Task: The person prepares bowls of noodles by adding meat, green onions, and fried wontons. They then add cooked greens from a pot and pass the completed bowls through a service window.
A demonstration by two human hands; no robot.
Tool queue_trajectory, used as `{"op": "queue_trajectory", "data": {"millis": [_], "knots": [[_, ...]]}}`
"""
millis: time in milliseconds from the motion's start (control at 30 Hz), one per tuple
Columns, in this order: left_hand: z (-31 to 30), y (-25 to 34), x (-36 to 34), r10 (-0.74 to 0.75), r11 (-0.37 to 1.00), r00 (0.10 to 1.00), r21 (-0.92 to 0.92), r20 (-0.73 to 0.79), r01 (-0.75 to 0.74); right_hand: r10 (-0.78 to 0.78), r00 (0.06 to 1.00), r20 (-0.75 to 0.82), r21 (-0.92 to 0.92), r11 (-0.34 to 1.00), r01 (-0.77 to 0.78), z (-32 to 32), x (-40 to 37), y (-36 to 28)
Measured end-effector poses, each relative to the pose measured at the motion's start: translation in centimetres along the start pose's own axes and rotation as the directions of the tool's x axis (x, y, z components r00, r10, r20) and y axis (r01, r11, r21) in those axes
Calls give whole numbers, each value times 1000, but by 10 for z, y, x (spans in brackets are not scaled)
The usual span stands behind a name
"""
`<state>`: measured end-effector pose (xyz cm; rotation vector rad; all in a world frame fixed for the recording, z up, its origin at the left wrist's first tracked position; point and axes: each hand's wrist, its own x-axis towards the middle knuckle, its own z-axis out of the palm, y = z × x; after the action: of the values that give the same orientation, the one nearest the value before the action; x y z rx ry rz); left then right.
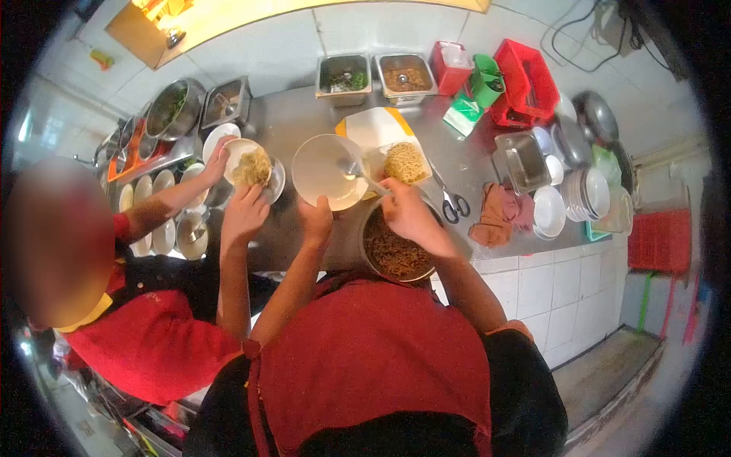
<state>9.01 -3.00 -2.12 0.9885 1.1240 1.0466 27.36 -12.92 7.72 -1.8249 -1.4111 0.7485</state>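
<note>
My left hand (316,218) grips the near rim of a white bowl (320,161), tilted so its inside faces me. My right hand (413,215) is closed around the handle of a metal spoon (367,180), whose head is inside the bowl. Just below my right hand stands a pot (365,242) holding brown minced food (397,251), partly covered by my forearm. Beyond the hands, a clump of yellow noodles (406,162) lies on a white-and-yellow tray (377,126).
At left, a co-worker's hands (245,213) hold a bowl of noodles (251,166). Metal containers (344,97) line the back wall. Scissors (455,207), a brown cloth (495,217), stacked white bowls (550,209) and red baskets (525,84) occupy the right side.
</note>
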Motion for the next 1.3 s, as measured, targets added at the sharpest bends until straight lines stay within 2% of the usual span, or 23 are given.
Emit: {"op": "queue_trajectory", "data": {"millis": [33,67,133,267,333,367,467,533,567,600,633,667,733,767,800,833,867,900,967,1033,1100,1233,1300], "knots": [[-7,-6,-1,92,995,996,47,-4,-91,-56,993,104,-10,998,57,11,1,0],[-12,-14,-3,90,995,996,39,-17,-89,-61,991,117,-16,998,63,21,2,-2],[-7,-5,-19,-7,999,999,-36,-47,5,74,983,171,-188,981,-41,42,-1,-3],[12,30,-34,-86,990,990,104,-108,97,-2,995,98,-348,937,36,56,-13,10],[22,21,-27,248,879,968,430,-45,-206,-130,989,-71,-610,790,60,44,-28,11],[30,17,-23,244,882,969,424,-38,-206,-125,989,-75,-616,786,53,40,-28,15],[67,48,-27,211,904,977,381,1,-195,22,981,-192,-534,836,-123,29,-23,35],[90,78,-34,-189,948,980,273,62,165,52,972,-229,-555,813,-174,26,-20,49],[94,57,-21,-186,949,980,273,75,159,74,964,-255,-570,794,-212,24,-17,55],[93,19,1,-69,915,997,401,37,48,77,961,-266,-569,792,-221,22,-17,57],[93,-2,11,54,850,998,524,16,-54,158,943,-292,-544,783,-300,20,-18,59],[96,6,10,58,850,998,524,25,-63,234,920,-316,-518,770,-373,18,-17,62],[99,30,3,7,900,1000,436,-25,5,270,905,-328,-472,784,-404,12,-18,71],[95,20,11,10,899,1000,439,-20,0,302,894,-330,-430,795,-427,10,-18,75],[88,-2,25,58,887,998,460,-11,-47,303,893,-331,-426,797,-428,7,-20,70],[86,-6,29,106,873,994,479,-2,-92,249,925,-288,-391,851,-351,4,-22,61],[85,-11,31,108,871,994,482,-4,-93,190,951,-246,-350,897,-270,3,-23,56],[86,-4,26,78,892,997,446,3,-71,192,951,-244,-345,899,-270,8,-23,54],[91,16,13,49,910,999,411,14,-50,31,982,-187,-372,923,-100,17,-22,53],[97,41,-3,-5,936,999,353,54,-14,99,982,-159,-427,890,-159,19,-15,60],[98,46,-8,-3,929,999,370,35,-10,242,952,-185,-431,851,-300,17,-10,63],[85,44,-4,-54,923,998,382,31,38,271,933,-238,-362,866,-344,8,-12,58],[77,35,2,-58,944,998,327,22,48,-11,955,-295,-297,951,-81,14,-18,45]]}}
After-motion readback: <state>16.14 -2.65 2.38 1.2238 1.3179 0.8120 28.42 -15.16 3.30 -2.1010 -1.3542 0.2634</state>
